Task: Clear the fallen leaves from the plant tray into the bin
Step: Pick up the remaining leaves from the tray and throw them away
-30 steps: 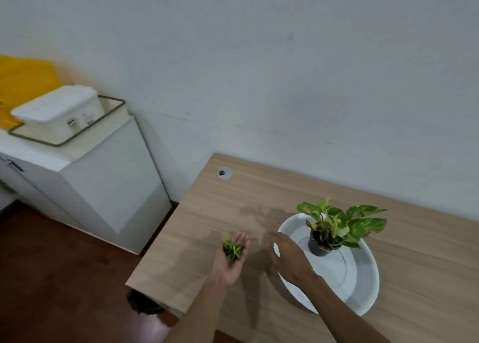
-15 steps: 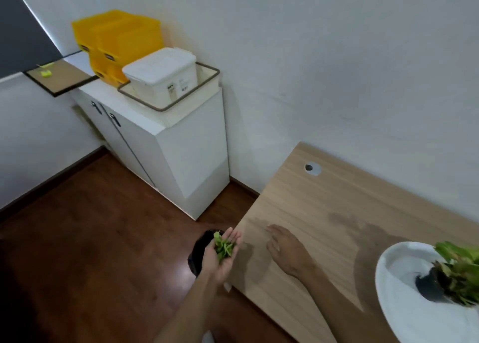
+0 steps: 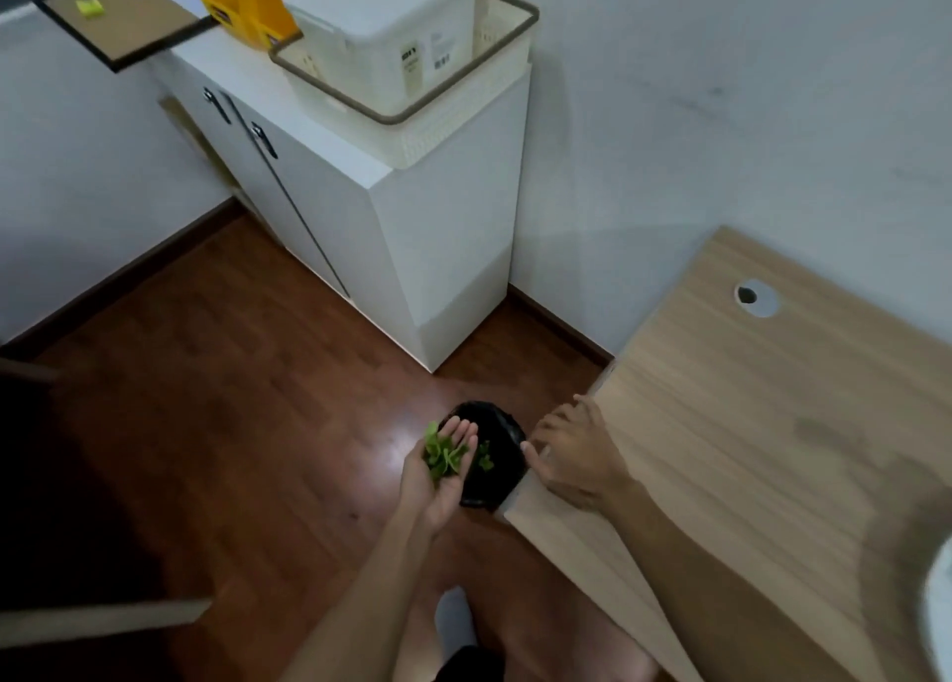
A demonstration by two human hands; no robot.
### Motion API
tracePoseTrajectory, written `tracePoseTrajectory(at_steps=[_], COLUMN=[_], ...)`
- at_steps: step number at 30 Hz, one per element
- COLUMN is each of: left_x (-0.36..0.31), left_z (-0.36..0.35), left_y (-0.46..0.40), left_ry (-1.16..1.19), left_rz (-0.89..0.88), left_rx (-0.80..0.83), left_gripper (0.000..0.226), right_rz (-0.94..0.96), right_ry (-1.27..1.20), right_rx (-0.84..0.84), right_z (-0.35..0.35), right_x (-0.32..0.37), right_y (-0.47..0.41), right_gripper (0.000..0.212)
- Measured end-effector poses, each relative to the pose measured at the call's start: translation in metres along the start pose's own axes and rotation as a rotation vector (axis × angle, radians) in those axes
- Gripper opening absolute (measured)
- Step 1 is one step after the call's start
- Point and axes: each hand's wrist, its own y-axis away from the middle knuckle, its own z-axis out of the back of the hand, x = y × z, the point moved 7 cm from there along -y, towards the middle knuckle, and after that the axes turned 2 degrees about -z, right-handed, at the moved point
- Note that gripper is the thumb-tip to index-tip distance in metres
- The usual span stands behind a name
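A dark wooden floor (image 3: 232, 424) carries a black bin (image 3: 497, 480) beside the corner of a light wooden table (image 3: 747, 449), and a white cabinet (image 3: 412, 228).

left grip (image 3: 438, 470) cupped, right grip (image 3: 572, 455) flat

A small heap of green leaves (image 3: 442, 456) lies in a cupped, palm-up left hand (image 3: 439, 470), held over the near-left rim of the bin (image 3: 497, 480). The bin is small, round and black-lined, standing on the floor just beside the desk corner. A few green leaf bits (image 3: 484, 457) already lie inside it.
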Motion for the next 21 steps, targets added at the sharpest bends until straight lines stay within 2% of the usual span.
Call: tracePoseTrajectory(at_steps=[3, 13, 21], left_x=[0.001, 0.02, 0.017], left_z=[0.009, 0.029, 0.077], left_y=[-0.018, -0.068, -0.127], left_ry=[-0.009, -0.05, -0.219], left_rz=[0.02, 0.097, 0.065], left_rx=[-0.024, -0.051, -0.224], left_gripper=[0.035, 0.036, 0.046], right_rz=[0.002, 0.02, 0.012], right_ry=[0.066, 0.067, 0.021], right_rx=[-0.01, -0.017, -0.054], right_z=[0.002, 0.001, -0.008], right_x=[0.001, 0.001, -0.004], right_y=[-0.002, -0.009, -0.011], right_gripper=[0.05, 0.039, 0.037])
